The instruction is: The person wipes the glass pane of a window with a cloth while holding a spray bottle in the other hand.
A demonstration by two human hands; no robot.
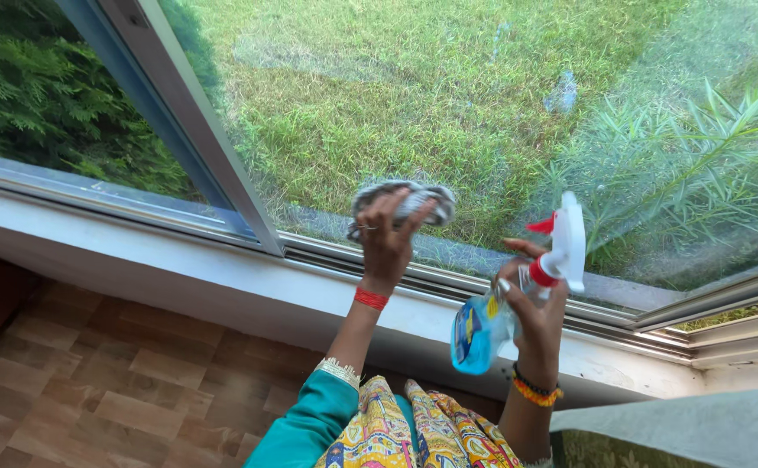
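My left hand (388, 238) presses a crumpled grey and white cloth (414, 198) against the lower part of the window pane (448, 104). A red band circles that wrist above a teal sleeve. My right hand (531, 308) grips a spray bottle (518, 299) with a white trigger head, a red nozzle and a clear blue body. The bottle is tilted, its nozzle near the glass. Beaded bracelets sit on that wrist.
A white window sill (162, 264) runs below the glass, with a metal frame post (197, 130) at the left. Wood parquet floor (93, 381) lies beneath. Grass and shrubs show outside. A grey-green surface (699, 429) sits at the bottom right.
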